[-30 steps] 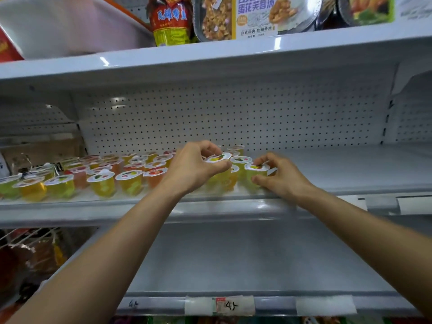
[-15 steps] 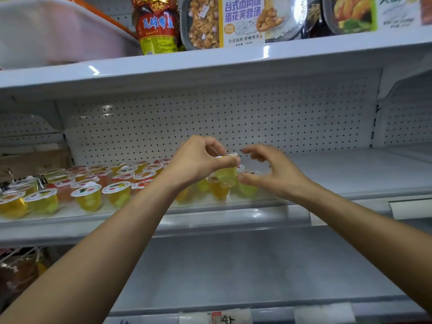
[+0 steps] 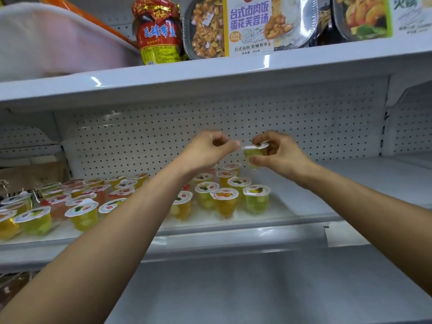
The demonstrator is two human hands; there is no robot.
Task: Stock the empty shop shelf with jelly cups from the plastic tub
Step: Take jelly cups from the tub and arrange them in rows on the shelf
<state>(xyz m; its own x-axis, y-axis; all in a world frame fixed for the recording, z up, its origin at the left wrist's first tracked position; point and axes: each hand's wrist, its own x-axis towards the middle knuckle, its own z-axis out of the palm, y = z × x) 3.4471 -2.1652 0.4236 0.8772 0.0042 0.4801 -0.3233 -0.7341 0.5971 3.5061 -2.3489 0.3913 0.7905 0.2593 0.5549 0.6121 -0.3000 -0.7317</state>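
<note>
Above the shelf (image 3: 304,202) and its rows of jelly cups (image 3: 225,199), your right hand (image 3: 280,155) grips a green cup (image 3: 256,152) top and bottom, your curled left hand (image 3: 205,152) at its lid edge, hold unclear; light, slick and crushable, it is likely best held at the stiffer rim.

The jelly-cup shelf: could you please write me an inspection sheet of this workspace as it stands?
Surface: white shelf, right part bare.
Job's things: jelly cups upright in rows on its left and middle; green cup held above them; pale tub on the upper shelf.
Clutter: nothing seen.
Hands: right hand pinches the green cup; left hand, fingers curled beside its lid, contact unclear.
Cables: nothing seen.
Surroundings: red jar and boxed meals above; pegboard behind.
</note>
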